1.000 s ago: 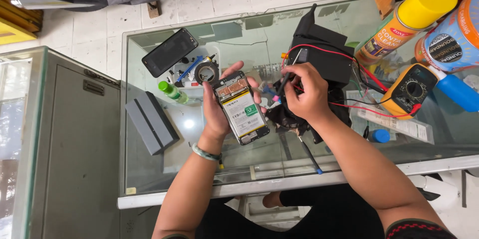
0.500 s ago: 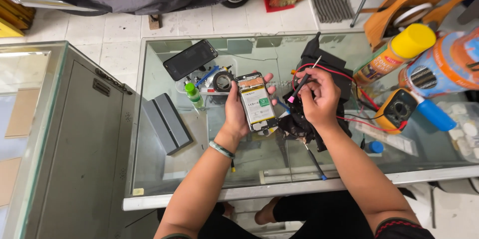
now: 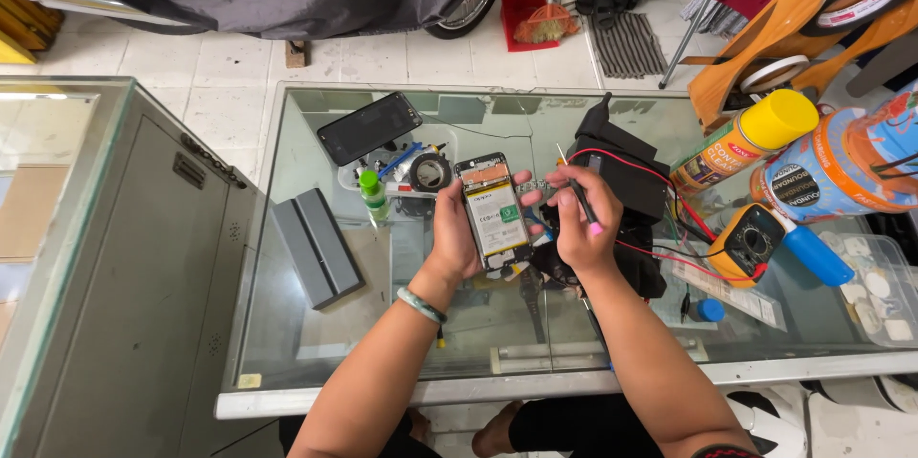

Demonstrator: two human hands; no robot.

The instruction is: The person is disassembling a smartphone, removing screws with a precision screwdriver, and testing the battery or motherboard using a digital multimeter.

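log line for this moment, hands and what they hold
left hand: holds opened phone | right hand: holds thin tool | surface: glass table

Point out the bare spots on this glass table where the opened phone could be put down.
The widest bare glass lies before the left hand, between the grey block and the forearms. A narrower strip runs along the far edge, past the dark phone. Right of the right hand it is crowded: black pouch, wires, yellow multimeter, spray can.
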